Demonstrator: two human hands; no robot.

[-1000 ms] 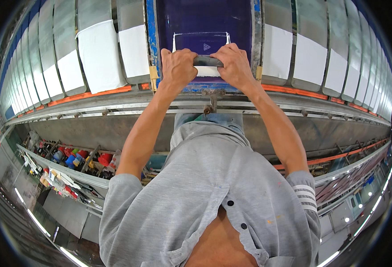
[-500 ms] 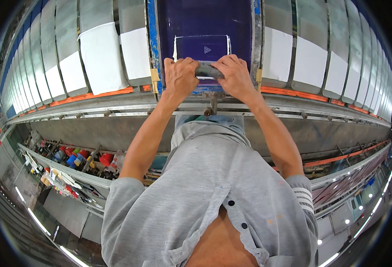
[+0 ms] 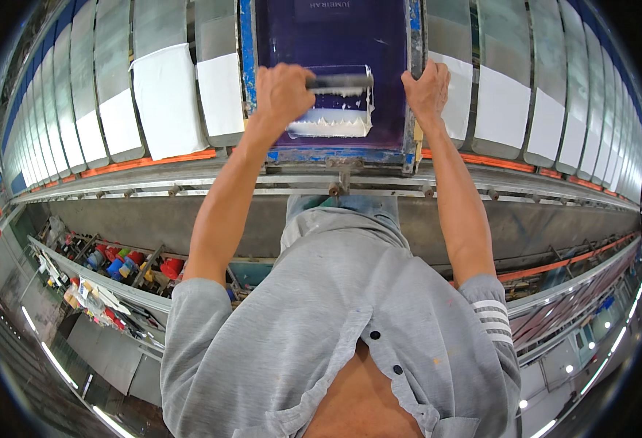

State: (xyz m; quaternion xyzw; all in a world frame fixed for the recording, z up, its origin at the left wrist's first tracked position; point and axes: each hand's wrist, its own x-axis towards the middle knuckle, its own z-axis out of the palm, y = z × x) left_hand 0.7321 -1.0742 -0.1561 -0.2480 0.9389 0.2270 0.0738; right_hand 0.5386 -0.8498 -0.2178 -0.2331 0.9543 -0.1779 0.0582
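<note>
Clutching the squeegee (image 3: 341, 81) at its left end over the screen (image 3: 335, 44), the left hand (image 3: 283, 91) sat apart from the right hand (image 3: 429, 89), clasped on the right frame rail (image 3: 416, 33). The squeegee looked stiff, light, best held mid-handle.

The left hand (image 3: 284, 91) holds a dark handle (image 3: 341, 81) by its left end over a purple screen (image 3: 328, 40) smeared with white paint (image 3: 332, 128). The right hand (image 3: 428, 89) grasps the right side of the frame (image 3: 416, 44). White cloths (image 3: 166, 102) lie on boards (image 3: 160, 25) to both sides.
</note>
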